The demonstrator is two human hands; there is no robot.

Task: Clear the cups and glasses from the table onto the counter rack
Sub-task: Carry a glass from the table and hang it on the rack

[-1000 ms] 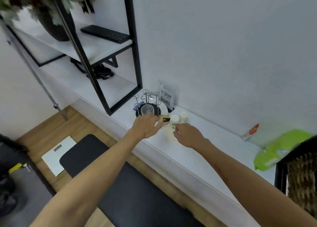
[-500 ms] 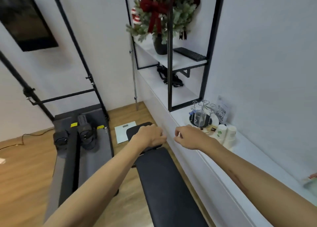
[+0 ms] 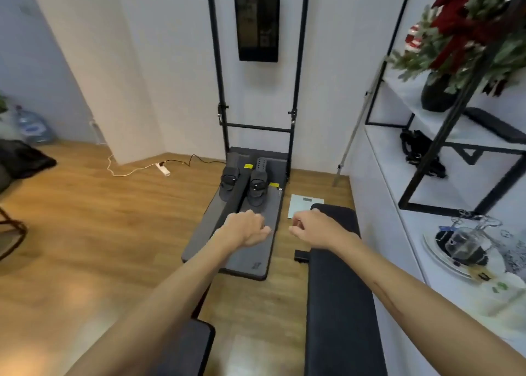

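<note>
Clear glass: sits on the rack, a round dark-centred stand with thin wire prongs, blurred; on the white tabletop, well right of the right grip. Pale paper cups: just beside the rack, nearer the viewer, blurred.

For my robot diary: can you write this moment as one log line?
left hand: empty | right hand: empty | glass: on rack | view: away from counter

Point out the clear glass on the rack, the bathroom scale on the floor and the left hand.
clear glass [image 3: 461, 242], head view, on its transparent side wall.
bathroom scale [image 3: 302, 205], head view, on its pale top surface.
left hand [image 3: 247, 227], head view, on the back of the hand.
</note>
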